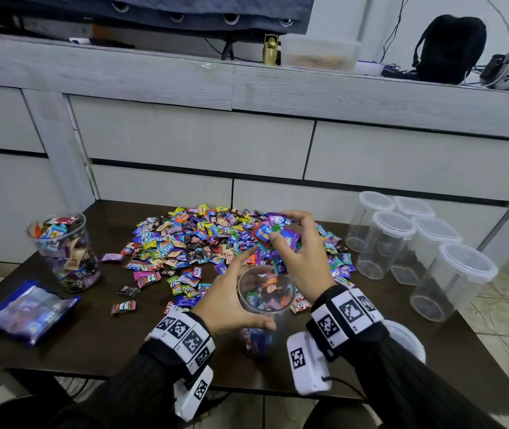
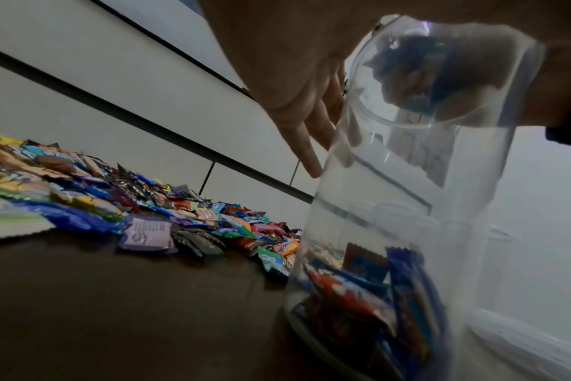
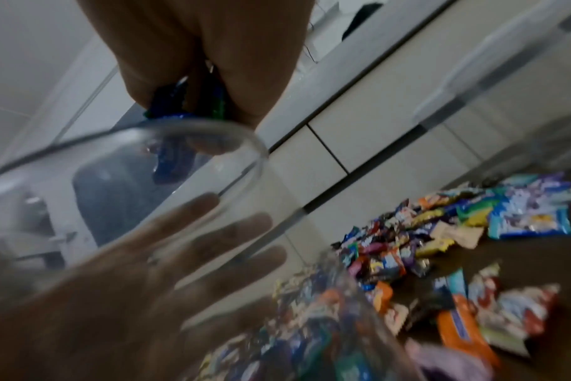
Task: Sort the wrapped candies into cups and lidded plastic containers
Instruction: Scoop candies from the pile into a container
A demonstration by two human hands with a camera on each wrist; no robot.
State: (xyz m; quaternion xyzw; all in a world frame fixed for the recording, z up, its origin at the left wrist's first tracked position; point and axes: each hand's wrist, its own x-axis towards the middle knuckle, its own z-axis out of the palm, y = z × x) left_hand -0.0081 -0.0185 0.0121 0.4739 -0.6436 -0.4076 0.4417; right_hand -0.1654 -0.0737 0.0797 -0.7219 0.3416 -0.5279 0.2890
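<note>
Dark brown table pushed up against a grey drawer unit, with a big spread of wrapped candies across the middle. Over on the left sits a filled cup, and on the right a cluster of lidded containers, all looking empty.

The left hand wraps around the clear cup at the near edge of the pile — fingers on the far wall, thumb on the near side, steadying it. The cup only has a shallow layer in the bottom. The right hand is bunched on a fistful of candies, right above the rim, with a blue wrapper dangling down toward the mouth.

My take: get the fist centred over the opening before letting go — that handful looks wider than the rim, so loosen the fingers bit by bit instead of dumping. Keep the left hand firm so the cup doesn't tip.
</note>
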